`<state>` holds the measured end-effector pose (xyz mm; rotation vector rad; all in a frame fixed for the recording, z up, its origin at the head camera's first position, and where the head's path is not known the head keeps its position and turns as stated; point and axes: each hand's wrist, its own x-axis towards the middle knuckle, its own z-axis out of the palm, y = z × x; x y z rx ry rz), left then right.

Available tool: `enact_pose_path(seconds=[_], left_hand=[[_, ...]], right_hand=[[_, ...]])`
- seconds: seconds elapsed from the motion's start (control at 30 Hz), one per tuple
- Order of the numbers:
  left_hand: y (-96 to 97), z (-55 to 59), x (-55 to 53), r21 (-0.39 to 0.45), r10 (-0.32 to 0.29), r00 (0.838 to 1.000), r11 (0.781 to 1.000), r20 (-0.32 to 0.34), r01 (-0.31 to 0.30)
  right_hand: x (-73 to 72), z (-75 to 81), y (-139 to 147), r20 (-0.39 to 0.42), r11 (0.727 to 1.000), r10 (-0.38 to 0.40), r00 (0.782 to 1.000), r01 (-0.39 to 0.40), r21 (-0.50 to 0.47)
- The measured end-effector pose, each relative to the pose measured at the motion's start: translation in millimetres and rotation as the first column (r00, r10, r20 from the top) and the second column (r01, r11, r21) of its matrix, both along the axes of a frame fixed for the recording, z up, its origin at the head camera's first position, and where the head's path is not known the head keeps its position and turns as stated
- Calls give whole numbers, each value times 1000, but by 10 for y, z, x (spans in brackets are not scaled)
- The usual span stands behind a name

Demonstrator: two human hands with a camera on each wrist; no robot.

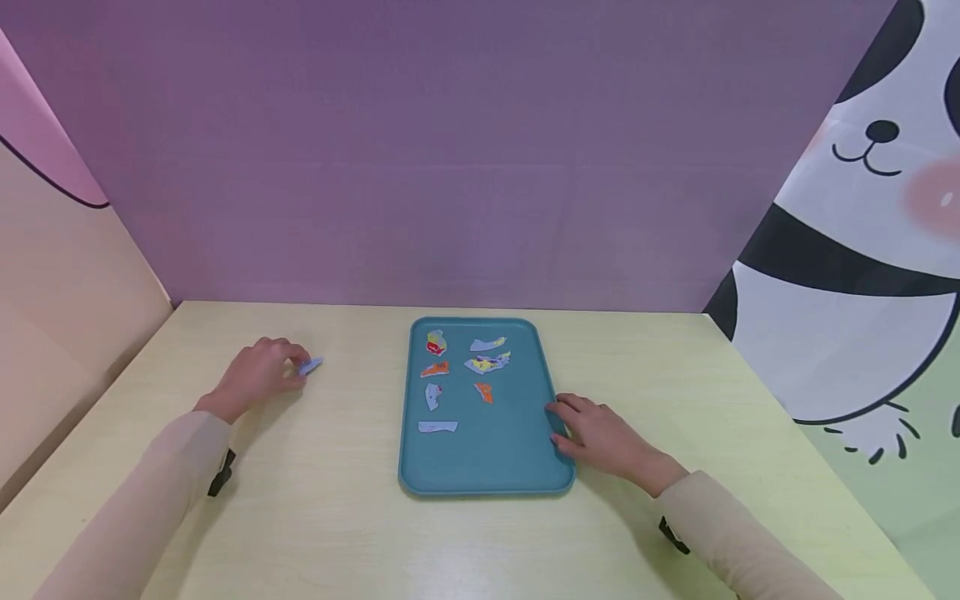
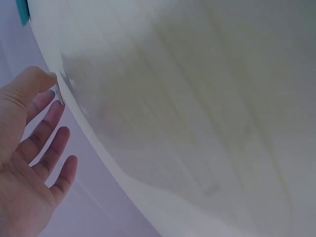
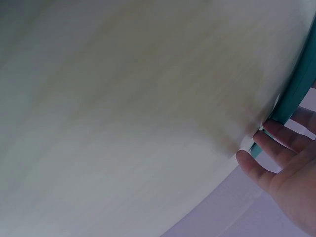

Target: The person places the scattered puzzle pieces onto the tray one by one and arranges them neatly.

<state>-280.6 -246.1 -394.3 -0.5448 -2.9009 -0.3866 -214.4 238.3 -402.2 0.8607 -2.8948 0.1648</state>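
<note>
On the left of the table, my left hand point(image 1: 262, 373) pinches a small light-blue paper scrap point(image 1: 311, 366) between thumb and fingertips. In the left wrist view the scrap point(image 2: 60, 90) shows as a thin edge, and the other fingers spread loosely. My right hand point(image 1: 602, 439) rests at the right rim of a teal tray point(image 1: 495, 467), fingers relaxed and fingertips at its edge. Several torn paper pieces lie in the tray, among them a red-and-yellow piece point(image 1: 436, 342), an orange piece point(image 1: 435, 369), a pale strip point(image 1: 438, 427) and a yellow-and-purple piece point(image 1: 488, 363).
The pale wooden table point(image 1: 300, 517) carries the tray near its middle. Behind the table stands a purple backdrop point(image 1: 450, 167). A panda picture point(image 1: 862, 242) covers the right side wall. Dark wrist straps point(image 1: 221, 473) show at both sleeves.
</note>
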Motion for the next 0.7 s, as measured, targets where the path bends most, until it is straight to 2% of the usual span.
enact_pose_path(seconds=[0.17, 0.47, 0.7], left_hand=[[75, -4, 2, 3, -12, 1000, 1000, 3, 12], [192, -5, 26, 21, -70, 996, 997, -58, 71], [294, -6, 38, 24, -95, 994, 995, -54, 96]], right_hand=[[-1, -4, 5, -11, 1000, 5, 1000, -5, 2], [6, 5, 3, -9, 1000, 10, 1000, -10, 5], [-8, -14, 4, -10, 1000, 12, 1000, -12, 6]])
